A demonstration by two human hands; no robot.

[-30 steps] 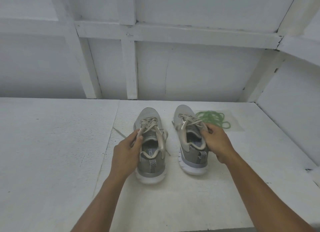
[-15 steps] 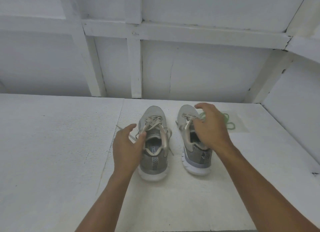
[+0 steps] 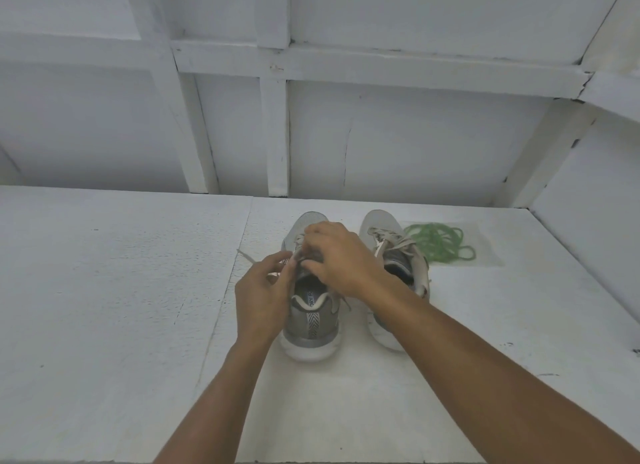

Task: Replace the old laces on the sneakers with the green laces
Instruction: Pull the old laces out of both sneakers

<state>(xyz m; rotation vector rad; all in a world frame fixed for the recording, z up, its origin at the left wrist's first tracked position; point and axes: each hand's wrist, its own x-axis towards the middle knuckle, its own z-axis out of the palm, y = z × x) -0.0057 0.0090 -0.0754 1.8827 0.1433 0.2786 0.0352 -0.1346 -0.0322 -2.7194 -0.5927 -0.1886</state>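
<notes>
In the head view, two gray shoes are seen side by side on a white table (image 3: 104,290), with their heels turned to the person. Both hands are put on the first shoe (image 3: 311,325).

The left hand (image 3: 263,290) is held at the left side of this shoe. Its thumb and fingers are curled, and the old lace (image 3: 246,258) is pinched in them. The right hand (image 3: 339,259) is laid over the top of the same shoe, just beside the left hand. Its fingers are bent down, and the old lace is gripped there too. One loose end of that lace is seen on the table just past the left hand.

The second shoe (image 3: 394,252) is found just to the right of the right hand. A pale lace (image 3: 398,243) is threaded in it.

The green laces (image 3: 438,242) are seen in a loose heap farther to the right of the right hand, close beside the toe of the second shoe. They are laid on a clear sheet (image 3: 485,229).

A white wall (image 3: 381,134) is seen beyond both hands.
</notes>
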